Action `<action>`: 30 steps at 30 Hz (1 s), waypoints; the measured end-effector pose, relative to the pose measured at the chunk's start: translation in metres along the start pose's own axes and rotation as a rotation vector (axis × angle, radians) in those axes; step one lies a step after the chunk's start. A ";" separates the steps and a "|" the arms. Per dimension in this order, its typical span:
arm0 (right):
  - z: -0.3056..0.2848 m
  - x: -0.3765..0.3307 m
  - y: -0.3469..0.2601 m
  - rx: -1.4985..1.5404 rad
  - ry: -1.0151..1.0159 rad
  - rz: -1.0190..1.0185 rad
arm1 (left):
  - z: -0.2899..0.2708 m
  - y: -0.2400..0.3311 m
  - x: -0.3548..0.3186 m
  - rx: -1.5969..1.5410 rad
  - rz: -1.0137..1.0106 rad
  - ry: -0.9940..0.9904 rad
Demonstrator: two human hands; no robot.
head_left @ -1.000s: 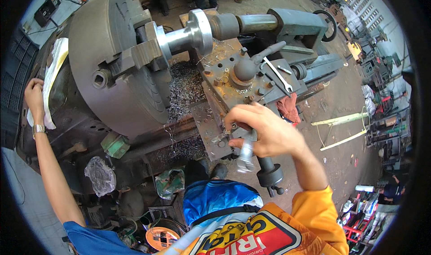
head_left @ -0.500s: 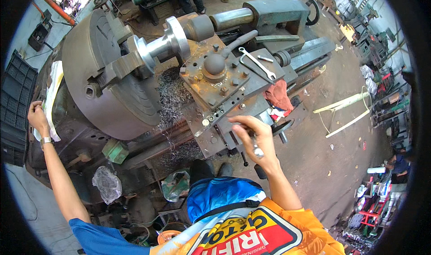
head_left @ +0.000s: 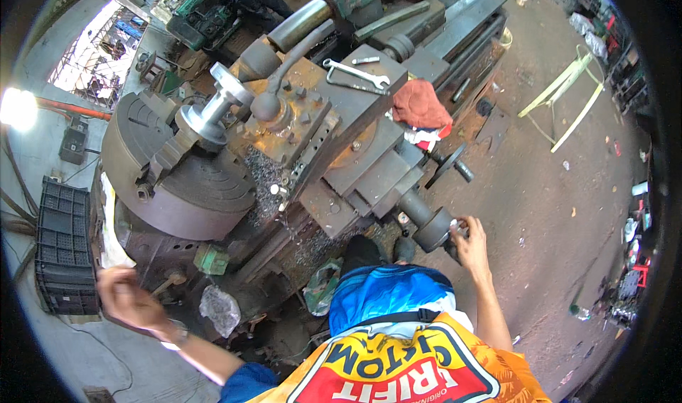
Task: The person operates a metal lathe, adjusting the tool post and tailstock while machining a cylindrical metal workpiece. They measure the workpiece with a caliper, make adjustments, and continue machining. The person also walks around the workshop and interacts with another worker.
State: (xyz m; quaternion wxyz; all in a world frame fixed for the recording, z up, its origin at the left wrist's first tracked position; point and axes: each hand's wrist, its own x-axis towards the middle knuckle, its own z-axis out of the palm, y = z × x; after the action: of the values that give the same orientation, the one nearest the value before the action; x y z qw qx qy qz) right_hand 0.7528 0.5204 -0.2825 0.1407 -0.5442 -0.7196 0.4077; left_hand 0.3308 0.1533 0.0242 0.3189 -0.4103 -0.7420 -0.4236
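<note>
My right hand point(head_left: 470, 248) has its fingers curled on the outer end of a dark, drum-shaped handwheel point(head_left: 433, 229) at the front of the lathe carriage. A small whitish spot shows by the fingertips. Smeared by motion, my left hand point(head_left: 131, 298) is at the lower end of a white-and-yellow sheet point(head_left: 110, 222) on the headstock; its grip is unclear. A shiny flanged metal workpiece point(head_left: 220, 105) sits in the jaws of the big lathe chuck point(head_left: 177, 183). Beside it stands the rusty tool post point(head_left: 284, 122) with a ball-ended lever.
An open-ended wrench point(head_left: 359, 73) and a red cloth point(head_left: 420, 105) lie on the carriage. Metal chips point(head_left: 264, 183) lie below the chuck. A black crate point(head_left: 64, 247) stands at far left, a green block point(head_left: 211, 259) in front of the bed. A light frame point(head_left: 561, 94) lies on the floor.
My view has shifted. My left hand has come down along the sheet toward its lower end. My right hand has moved from near the carriage top to the handwheel's outer end.
</note>
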 end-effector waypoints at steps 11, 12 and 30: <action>0.018 -0.018 -0.023 -0.044 0.020 0.041 | 0.225 0.078 -0.080 0.140 -0.127 -0.756; 0.019 -0.017 -0.022 -0.032 0.027 0.035 | 0.230 0.076 -0.083 0.130 -0.122 -0.692; 0.026 -0.014 -0.022 0.074 0.125 0.016 | 0.247 0.070 -0.087 0.094 -0.315 -0.638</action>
State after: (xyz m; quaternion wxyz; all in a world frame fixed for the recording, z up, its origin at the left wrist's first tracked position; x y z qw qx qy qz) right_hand 0.7266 0.4946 -0.2797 0.2021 -0.5690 -0.6893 0.4005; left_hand 0.4010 0.3651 -0.1293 0.0205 -0.3875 -0.8770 -0.2833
